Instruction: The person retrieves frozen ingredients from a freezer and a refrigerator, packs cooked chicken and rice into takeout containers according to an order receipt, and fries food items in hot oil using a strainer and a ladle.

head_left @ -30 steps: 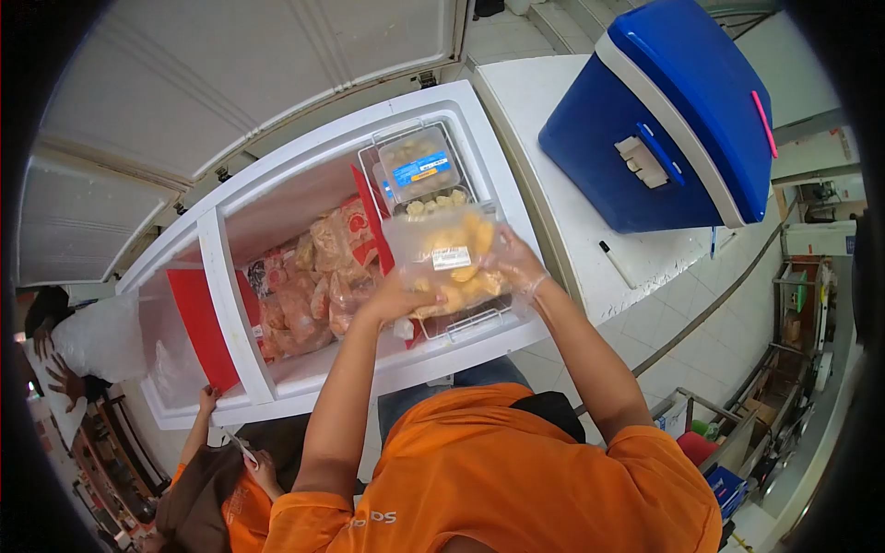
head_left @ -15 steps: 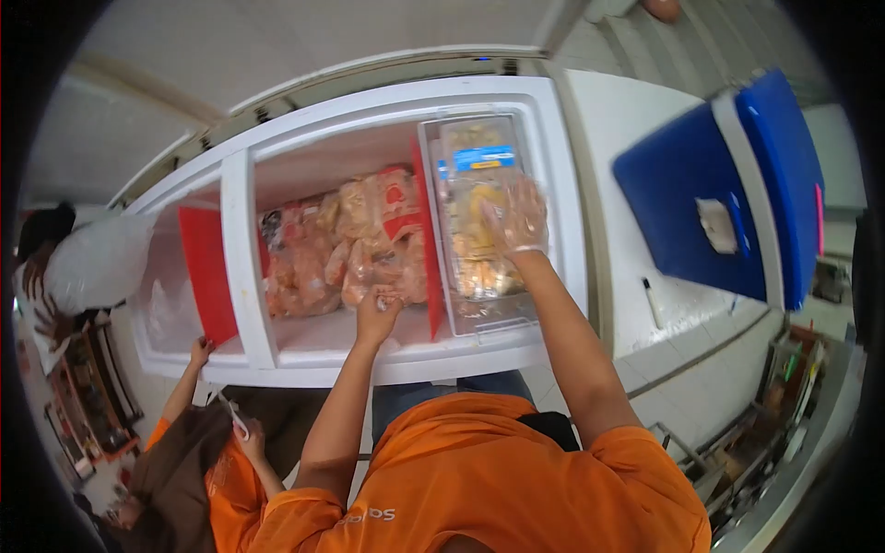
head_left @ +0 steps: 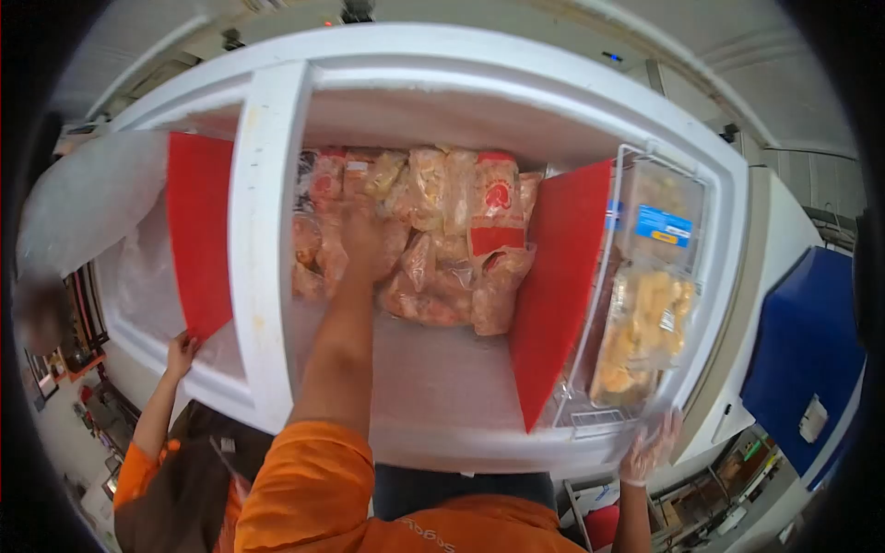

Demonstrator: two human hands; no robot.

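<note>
My left hand reaches down into the chest freezer and is over the bagged frozen meat; it is blurred and its fingers are hard to make out. My right hand, in a clear plastic glove, rests with fingers spread on the front right rim of the freezer, holding nothing. A bag of yellow pieces lies in the wire basket on the right, in front of a clear tub with a blue label. A red divider stands between the meat and the basket.
A second red divider stands in the left compartment, touched by another person's hand. Large frosted plastic hangs over the left end. A blue cooler stands to the right. That person, in orange and brown, is at lower left.
The bag of yellow pieces went from both hands into the basket. My right hand then moved back onto the rim. My left hand moved left and deeper over the meat. The view shifted left.
</note>
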